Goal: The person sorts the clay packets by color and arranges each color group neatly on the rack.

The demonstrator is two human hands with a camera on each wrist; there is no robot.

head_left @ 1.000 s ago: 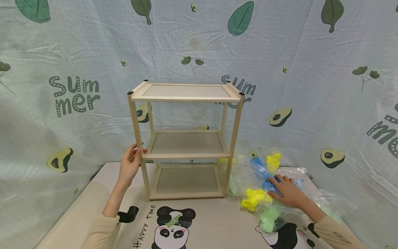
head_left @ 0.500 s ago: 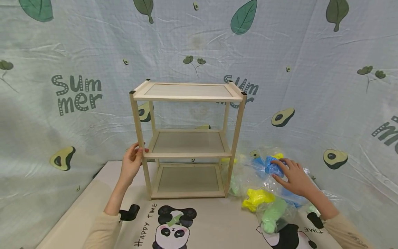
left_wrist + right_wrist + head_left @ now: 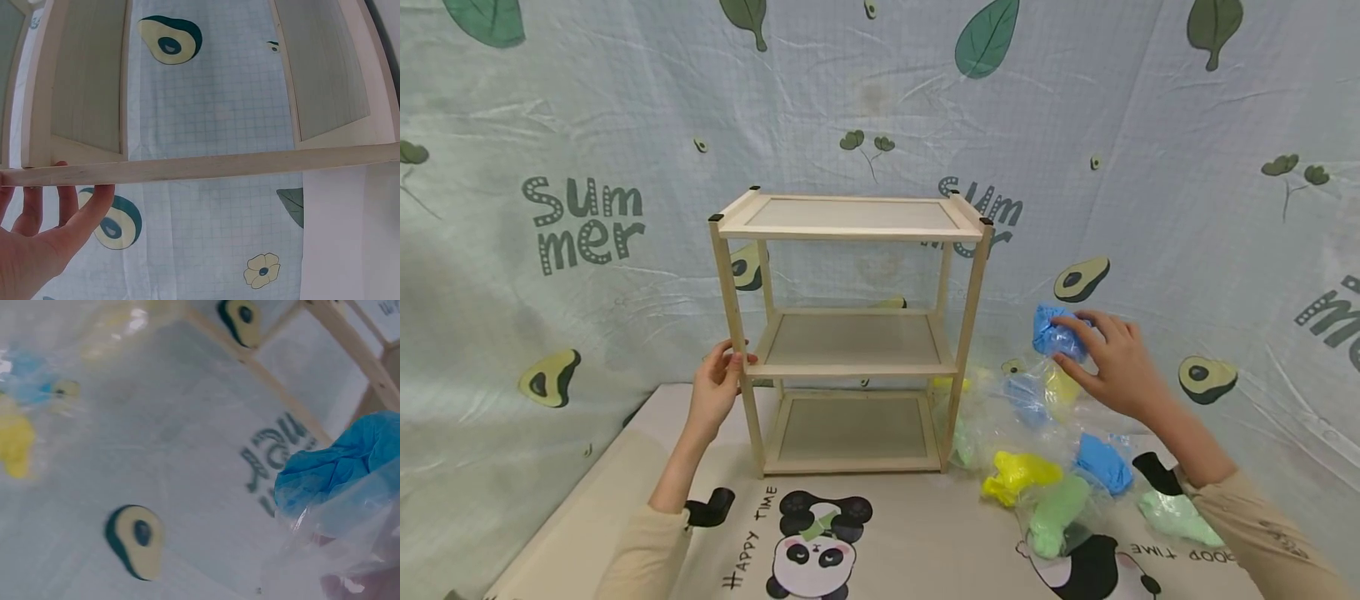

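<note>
A three-tier wooden shelf (image 3: 850,371) with black corner caps stands on the table. My left hand (image 3: 713,390) grips its front left post beside the middle tier; in the left wrist view, the fingers (image 3: 94,209) meet the post (image 3: 206,165) from one side, with some tips hidden behind it. To the shelf's right, my right hand (image 3: 1112,362) pinches a crumpled blue bundle in a clear plastic bag (image 3: 1056,333), raised above the table. The right wrist view shows this blue bundle (image 3: 344,465) close up, the clear film covering part of the hand.
Below the right hand lie several bagged bundles: a yellow one (image 3: 1018,477), a green one (image 3: 1056,517), a blue one (image 3: 1103,463) and a pale green one (image 3: 1180,517). More clear bags (image 3: 1000,408) sit against the shelf's right side. A printed curtain (image 3: 865,100) hangs behind.
My right hand has risen from the pile with the blue bundle, uncovering another blue one on the table. The left hand has stayed on the post.
</note>
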